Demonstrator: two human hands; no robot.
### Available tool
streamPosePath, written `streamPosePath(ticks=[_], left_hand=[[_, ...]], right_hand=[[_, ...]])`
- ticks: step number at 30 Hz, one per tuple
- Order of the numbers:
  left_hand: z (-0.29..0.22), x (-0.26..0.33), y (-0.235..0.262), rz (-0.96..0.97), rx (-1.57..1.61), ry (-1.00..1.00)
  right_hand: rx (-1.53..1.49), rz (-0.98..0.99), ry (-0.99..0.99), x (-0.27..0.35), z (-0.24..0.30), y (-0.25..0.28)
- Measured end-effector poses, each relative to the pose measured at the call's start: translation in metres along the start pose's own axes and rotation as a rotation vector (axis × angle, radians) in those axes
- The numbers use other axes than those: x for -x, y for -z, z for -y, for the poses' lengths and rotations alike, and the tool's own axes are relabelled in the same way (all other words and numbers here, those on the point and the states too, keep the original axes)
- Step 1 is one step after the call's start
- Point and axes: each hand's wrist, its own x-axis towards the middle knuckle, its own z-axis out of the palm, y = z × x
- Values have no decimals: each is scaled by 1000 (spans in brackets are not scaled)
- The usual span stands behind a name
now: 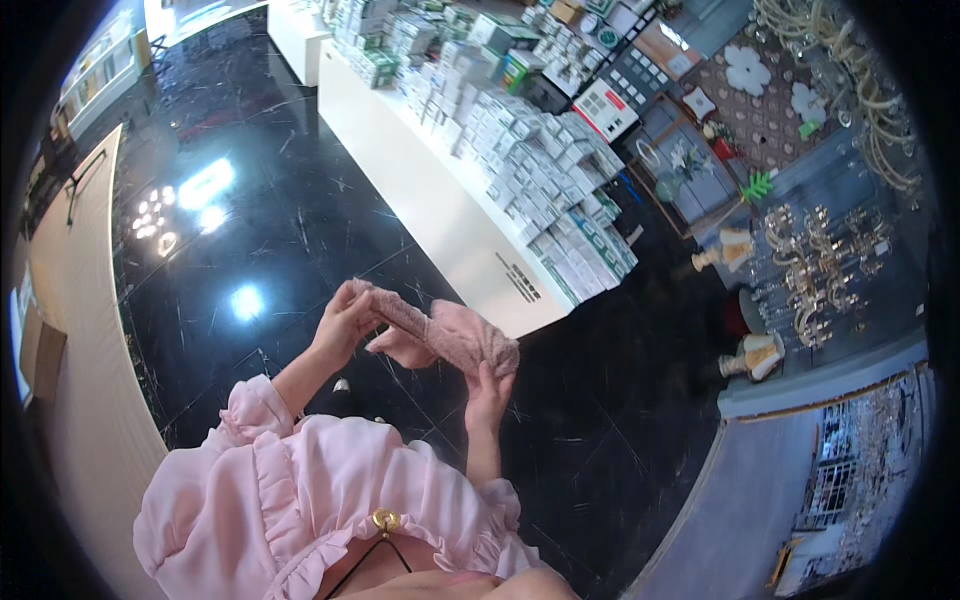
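Observation:
A fluffy pink headband with a thick knotted middle is stretched between both hands in front of me. My left hand pinches its narrow left end with the fingers closed. My right hand grips the wide right end from below. Both forearms rise from pink ruffled sleeves at the lower edge. The band hangs above a glossy black floor.
A long white counter runs diagonally behind the hands, stacked with several small white and green boxes. Chandeliers and two figurine lamps stand at the right. A pale curved wall lies at the left.

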Motion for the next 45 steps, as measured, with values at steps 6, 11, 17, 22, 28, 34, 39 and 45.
streamPosePath(ticks=[6,11,17,22,28,34,39,45], left_hand=[[26,-91,-40,156,-68,4],[62,-161,-80,153,-85,-42],[64,-218,-131,364,-254,-23],[55,-260,-183,1161,-670,-346],[58,-326,-222,1174,-733,-230],[76,-374,-148,605,-957,-39],[122,-354,-118,683,-668,450],[114,-357,-158,338,-431,117]], right_hand=[[279,-140,-18,-59,2,39],[1499,-149,215,-115,-14,54],[1140,427,544,-210,-28,-10],[576,330,430,-256,45,-115],[100,377,-21,-324,14,-79],[-361,413,-377,-348,41,-22],[-563,453,-517,-356,44,16],[-267,258,-630,-373,41,37]])
